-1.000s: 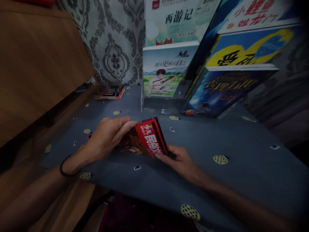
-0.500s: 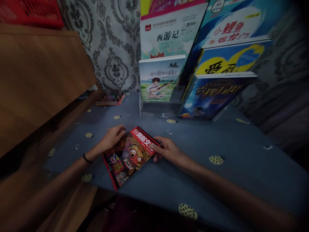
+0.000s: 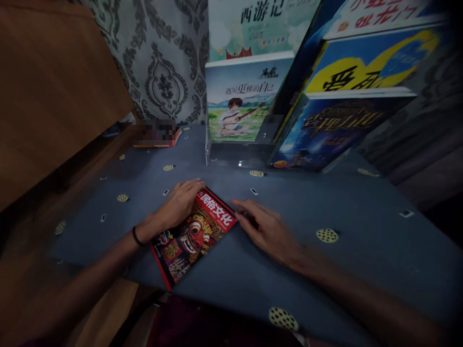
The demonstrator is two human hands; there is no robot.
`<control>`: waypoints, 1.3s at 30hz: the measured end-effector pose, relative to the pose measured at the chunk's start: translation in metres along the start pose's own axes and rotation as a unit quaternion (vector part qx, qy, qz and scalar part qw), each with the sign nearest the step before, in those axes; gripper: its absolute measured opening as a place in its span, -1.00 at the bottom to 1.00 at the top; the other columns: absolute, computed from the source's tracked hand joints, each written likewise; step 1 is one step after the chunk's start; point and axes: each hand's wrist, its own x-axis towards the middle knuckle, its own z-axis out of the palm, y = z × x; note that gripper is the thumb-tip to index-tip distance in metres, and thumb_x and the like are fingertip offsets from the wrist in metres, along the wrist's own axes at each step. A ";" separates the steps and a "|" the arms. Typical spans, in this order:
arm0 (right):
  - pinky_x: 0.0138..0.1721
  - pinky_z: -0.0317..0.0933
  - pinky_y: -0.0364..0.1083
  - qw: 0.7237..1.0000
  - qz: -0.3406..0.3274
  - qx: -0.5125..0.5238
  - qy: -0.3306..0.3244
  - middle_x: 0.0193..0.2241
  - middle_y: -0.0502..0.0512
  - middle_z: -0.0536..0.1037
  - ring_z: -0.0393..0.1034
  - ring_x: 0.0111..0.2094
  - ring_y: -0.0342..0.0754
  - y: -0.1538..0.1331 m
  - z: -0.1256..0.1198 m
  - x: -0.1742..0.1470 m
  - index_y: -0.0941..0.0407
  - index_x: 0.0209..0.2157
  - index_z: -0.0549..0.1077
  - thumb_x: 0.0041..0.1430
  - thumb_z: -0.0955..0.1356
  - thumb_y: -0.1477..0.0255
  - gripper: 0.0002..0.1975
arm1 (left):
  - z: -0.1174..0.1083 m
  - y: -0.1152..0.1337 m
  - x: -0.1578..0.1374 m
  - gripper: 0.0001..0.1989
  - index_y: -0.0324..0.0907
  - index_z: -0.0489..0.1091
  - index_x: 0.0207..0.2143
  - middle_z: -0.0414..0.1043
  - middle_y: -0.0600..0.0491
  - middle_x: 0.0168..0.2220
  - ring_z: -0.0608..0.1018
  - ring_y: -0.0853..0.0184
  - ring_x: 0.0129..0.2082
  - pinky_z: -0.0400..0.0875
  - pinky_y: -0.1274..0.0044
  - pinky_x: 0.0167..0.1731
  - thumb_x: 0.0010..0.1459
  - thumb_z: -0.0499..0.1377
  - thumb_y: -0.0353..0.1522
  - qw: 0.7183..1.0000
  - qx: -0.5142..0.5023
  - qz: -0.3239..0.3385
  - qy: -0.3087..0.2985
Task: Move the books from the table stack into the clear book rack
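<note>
1. A rectangular red-and-black book with a colourful mask on its cover (image 3: 198, 236) lay slanted on the patterned blue-grey tablecloth (image 3: 289, 195).
2. The left hand (image 3: 179, 205) rested over its upper-left side, fingers bent; whether they gripped, I couldn't tell.
3. The right hand (image 3: 265, 231), loosely curled, was at its right corner; any pinch was unclear.
4. Behind stood a clear plastic stand (image 3: 238, 156).

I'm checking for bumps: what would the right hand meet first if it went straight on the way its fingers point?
Probably the book, at the corner beside the right hand; depth leaves unclear whether they touch.
</note>
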 end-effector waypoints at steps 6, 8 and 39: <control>-0.16 0.50 0.00 0.999 -0.015 0.022 -0.020 -0.17 0.12 0.67 0.60 -0.25 0.01 0.005 0.003 -0.004 0.07 0.04 0.48 0.38 0.21 0.44 -0.69 | -0.002 -0.004 0.005 -0.61 -0.15 0.32 0.10 0.48 -0.08 0.00 0.50 0.21 0.01 0.41 0.29 0.06 0.31 -0.10 -0.50 0.998 -0.053 -0.030 -0.004; -0.18 0.50 -0.01 1.000 0.000 0.021 -0.019 -0.18 0.12 0.68 0.61 -0.25 0.01 0.008 0.003 -0.003 0.08 0.01 0.51 0.38 0.21 0.45 -0.70 | -0.003 -0.006 0.009 -0.64 -0.16 0.34 0.06 0.48 -0.06 -0.04 0.51 0.23 -0.02 0.42 0.32 0.04 0.32 -0.11 -0.48 0.995 -0.086 -0.042 0.007; -0.57 0.23 -0.20 0.940 0.157 0.303 -0.010 -0.43 0.05 0.64 0.32 -0.63 -0.23 0.022 0.000 0.009 0.16 -0.19 0.51 0.23 0.29 0.40 -0.79 | -0.009 0.037 0.007 -0.41 -0.06 0.23 0.29 0.31 -0.10 0.26 0.33 0.06 0.30 0.38 0.18 0.17 0.25 -0.02 -0.61 0.979 0.146 0.084 -0.118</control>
